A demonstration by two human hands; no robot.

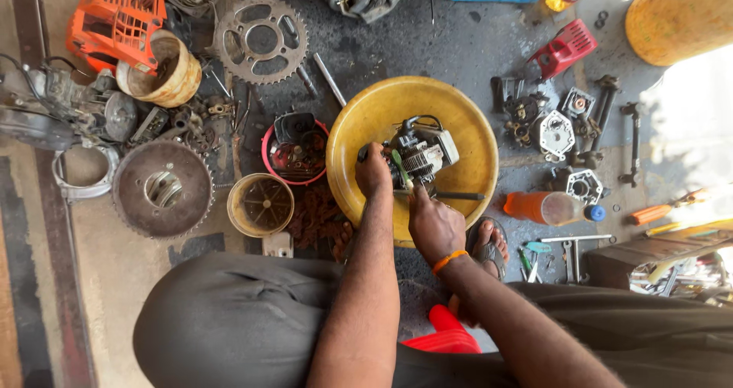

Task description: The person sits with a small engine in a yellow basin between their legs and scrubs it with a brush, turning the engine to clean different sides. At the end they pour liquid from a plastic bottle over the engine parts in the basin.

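Two hands work on a small engine in a yellow basin on a workshop floor.

The left hand (372, 172) is clenched around the left side of the small engine (418, 156), which sits in the yellow basin (366, 117) near its middle. The right hand (434, 224), with an orange band at the wrist, grasps a green-handled tool (400, 166) set against the engine. A dark rod (450, 195) lies across the basin just beside that hand. To the left stand a red bowl of parts (296, 148), a toothed sprocket (260, 40) and an orange housing (113, 17). An orange bottle (540, 207) lies on the floor (427, 44) to the right, near loose metal parts.
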